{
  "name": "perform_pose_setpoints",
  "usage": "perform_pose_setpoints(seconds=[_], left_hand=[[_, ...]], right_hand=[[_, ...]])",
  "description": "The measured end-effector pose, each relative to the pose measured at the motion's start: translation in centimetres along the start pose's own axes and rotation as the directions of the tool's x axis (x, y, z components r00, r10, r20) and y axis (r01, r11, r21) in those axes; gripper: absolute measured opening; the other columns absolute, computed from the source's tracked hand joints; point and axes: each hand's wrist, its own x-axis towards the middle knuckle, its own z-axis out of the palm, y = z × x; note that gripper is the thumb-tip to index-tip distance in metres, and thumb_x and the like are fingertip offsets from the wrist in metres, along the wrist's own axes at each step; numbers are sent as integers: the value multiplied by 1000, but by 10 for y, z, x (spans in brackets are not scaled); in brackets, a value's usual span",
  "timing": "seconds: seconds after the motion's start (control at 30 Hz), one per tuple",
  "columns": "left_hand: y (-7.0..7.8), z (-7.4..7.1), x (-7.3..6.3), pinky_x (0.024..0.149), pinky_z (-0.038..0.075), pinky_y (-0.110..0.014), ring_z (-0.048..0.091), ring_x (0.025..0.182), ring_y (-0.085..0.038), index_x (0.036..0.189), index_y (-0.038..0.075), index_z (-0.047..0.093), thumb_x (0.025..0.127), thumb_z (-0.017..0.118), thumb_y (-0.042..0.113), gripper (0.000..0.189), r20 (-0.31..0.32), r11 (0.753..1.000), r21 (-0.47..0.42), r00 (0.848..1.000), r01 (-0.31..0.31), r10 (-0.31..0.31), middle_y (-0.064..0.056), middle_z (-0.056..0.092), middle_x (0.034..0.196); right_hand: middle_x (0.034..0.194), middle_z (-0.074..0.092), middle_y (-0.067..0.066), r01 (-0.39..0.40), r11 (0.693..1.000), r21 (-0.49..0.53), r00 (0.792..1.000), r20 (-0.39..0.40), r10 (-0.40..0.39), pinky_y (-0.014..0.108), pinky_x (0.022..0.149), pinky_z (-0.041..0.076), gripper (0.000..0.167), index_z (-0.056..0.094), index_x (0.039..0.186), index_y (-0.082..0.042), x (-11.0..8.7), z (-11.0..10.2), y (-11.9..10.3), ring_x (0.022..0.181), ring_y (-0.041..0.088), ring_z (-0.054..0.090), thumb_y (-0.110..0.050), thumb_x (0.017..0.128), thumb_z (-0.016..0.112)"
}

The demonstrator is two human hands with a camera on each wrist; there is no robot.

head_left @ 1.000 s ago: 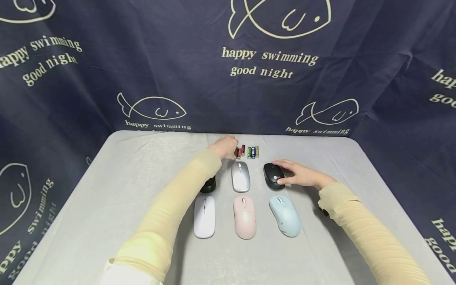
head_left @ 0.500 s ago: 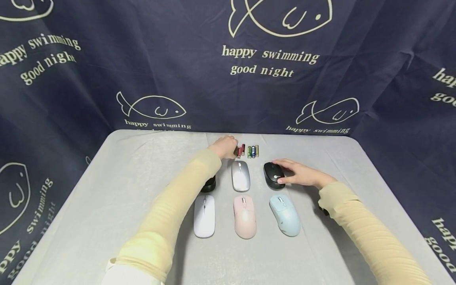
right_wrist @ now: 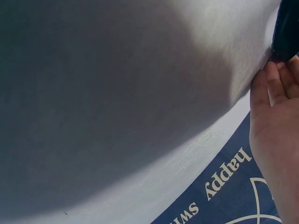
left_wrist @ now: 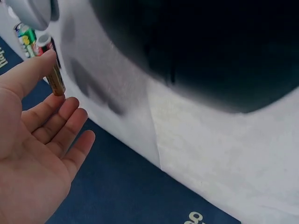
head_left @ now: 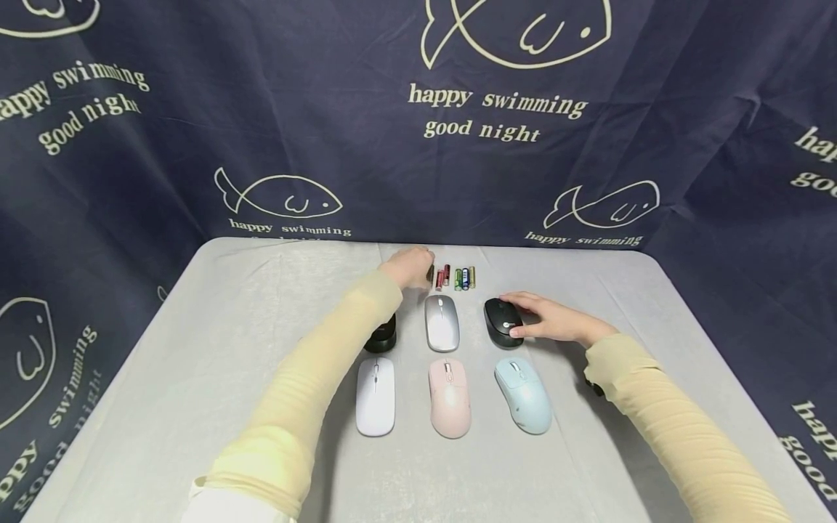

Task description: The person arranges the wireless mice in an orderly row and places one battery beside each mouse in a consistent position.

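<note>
At the far side of the table, my left hand (head_left: 408,267) pinches a gold-brown battery (left_wrist: 56,82) between thumb and index finger. Its other fingers are spread below, in the left wrist view. Two red batteries (head_left: 439,280) lie just right of that hand. Beside them is a row of a green battery (head_left: 458,280), a blue battery (head_left: 466,279) and a gold battery (head_left: 472,277). My right hand (head_left: 552,320) holds a black mouse (head_left: 498,317) on the table, thumb on the near side and fingers round the far side. Only part of this mouse shows in the right wrist view.
A silver mouse (head_left: 442,324) stands between the hands. Nearer are a white mouse (head_left: 375,398), a pink mouse (head_left: 450,399) and a light blue mouse (head_left: 524,396). Another black mouse (head_left: 382,338) is partly hidden by the left sleeve. A dark patterned curtain (head_left: 418,189) hangs behind the table.
My left hand has shifted slightly left with the pinched battery, widening the gap to the red ones. The right hand stays on its black mouse.
</note>
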Motion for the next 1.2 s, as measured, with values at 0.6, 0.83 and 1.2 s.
perform_pose_setpoints(seconds=[0.6,0.83,1.2], left_hand=[[-13,-29,-26,98,43,-42,51,112,-30,121,5,58,82,69,32,49,-94,1000,29,996,-8,11,-11,56,119],[-20,-32,-37,94,44,-43,52,107,-31,115,4,60,78,71,31,47,-154,1000,-13,988,-15,13,-12,57,113],[-32,-36,-64,93,44,-43,51,104,-30,111,3,61,77,71,30,45,-239,997,-64,971,-38,21,-11,58,109]], right_hand=[[144,39,20,-24,1000,3,1000,9,24,57,109,23,70,40,141,-3,-1,-1,0,134,40,32,-30,84,70],[144,39,20,-22,1000,13,1000,3,22,58,109,23,69,41,141,-3,-1,0,-1,134,40,32,-30,84,70],[145,38,20,-29,999,17,1000,9,29,56,110,22,68,41,141,-3,-1,0,-2,135,39,31,-28,84,70]])
